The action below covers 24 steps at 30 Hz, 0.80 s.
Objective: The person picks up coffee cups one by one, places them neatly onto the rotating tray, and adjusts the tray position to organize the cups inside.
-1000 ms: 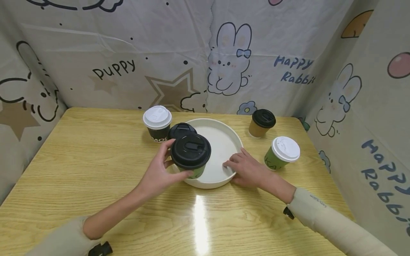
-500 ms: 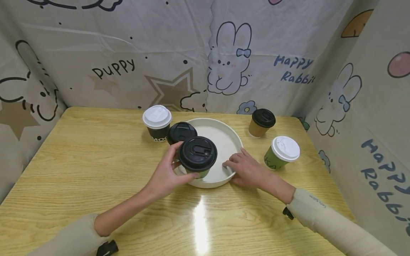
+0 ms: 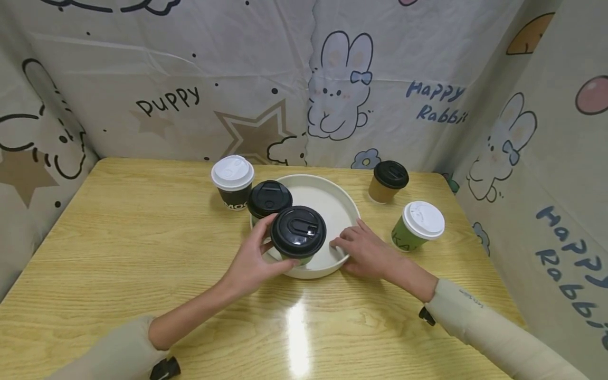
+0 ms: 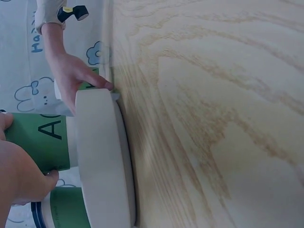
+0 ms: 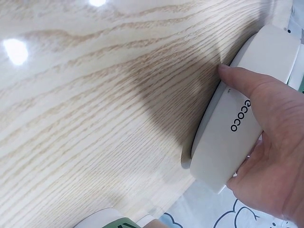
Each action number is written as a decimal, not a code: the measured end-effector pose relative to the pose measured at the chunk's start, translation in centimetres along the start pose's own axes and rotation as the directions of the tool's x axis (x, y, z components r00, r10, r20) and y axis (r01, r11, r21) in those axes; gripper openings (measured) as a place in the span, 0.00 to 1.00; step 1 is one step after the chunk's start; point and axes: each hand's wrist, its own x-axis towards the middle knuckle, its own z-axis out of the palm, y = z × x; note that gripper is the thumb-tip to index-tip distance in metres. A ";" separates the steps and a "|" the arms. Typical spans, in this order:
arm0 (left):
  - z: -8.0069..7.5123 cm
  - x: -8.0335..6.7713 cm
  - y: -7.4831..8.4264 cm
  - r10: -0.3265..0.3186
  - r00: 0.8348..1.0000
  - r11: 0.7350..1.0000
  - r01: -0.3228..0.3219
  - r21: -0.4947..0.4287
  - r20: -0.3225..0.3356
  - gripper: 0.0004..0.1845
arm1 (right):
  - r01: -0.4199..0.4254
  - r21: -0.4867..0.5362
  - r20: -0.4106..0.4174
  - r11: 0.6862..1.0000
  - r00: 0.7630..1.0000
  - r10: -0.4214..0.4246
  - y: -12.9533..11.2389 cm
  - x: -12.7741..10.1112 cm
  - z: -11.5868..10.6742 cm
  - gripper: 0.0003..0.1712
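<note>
My left hand (image 3: 253, 259) grips a green paper cup with a black lid (image 3: 298, 232) by its side, over the near left part of a round white tray (image 3: 338, 203). In the left wrist view the green cup (image 4: 40, 141) dips behind the tray rim (image 4: 102, 156), so its base is hidden. My right hand (image 3: 364, 249) holds the tray's near right rim, fingers over the edge and thumb on the outer wall (image 5: 259, 95).
A second black-lidded cup (image 3: 269, 197) stands at the tray's left edge, beside a black cup with a white lid (image 3: 233, 179). A brown cup (image 3: 388, 182) and a green white-lidded cup (image 3: 420, 226) stand right of the tray. Printed cloth walls enclose the wooden table (image 3: 119, 237).
My left hand has carried the green black-lidded cup to the right and lower, over the tray's near side. The right hand has stayed on the tray rim.
</note>
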 end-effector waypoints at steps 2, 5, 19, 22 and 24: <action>0.1 0.0 -0.1 -0.007 1.000 1.000 0.007 -0.002 -0.002 0.47 | 0.002 -0.004 -0.003 1.000 1.000 -0.002 0.0 0.0 0.0 0.28; 0.2 0.0 -0.3 -0.012 1.000 1.000 0.012 -0.002 -0.004 0.47 | 0.005 -0.008 -0.007 1.000 1.000 -0.005 0.0 0.0 0.1 0.28; 0.8 -0.1 -1.1 -0.007 1.000 1.000 0.007 -0.009 -0.013 0.46 | -0.006 0.001 -0.004 1.000 1.000 0.006 0.0 0.0 0.2 0.28; 0.9 -0.1 -1.3 -0.010 1.000 1.000 0.010 -0.008 -0.013 0.47 | 0.000 -0.002 -0.018 1.000 1.000 0.000 0.0 0.0 0.2 0.28; 0.9 -0.1 -1.4 -0.012 1.000 1.000 0.012 -0.005 -0.014 0.47 | -0.001 -0.002 -0.017 1.000 1.000 0.001 0.0 0.0 0.2 0.28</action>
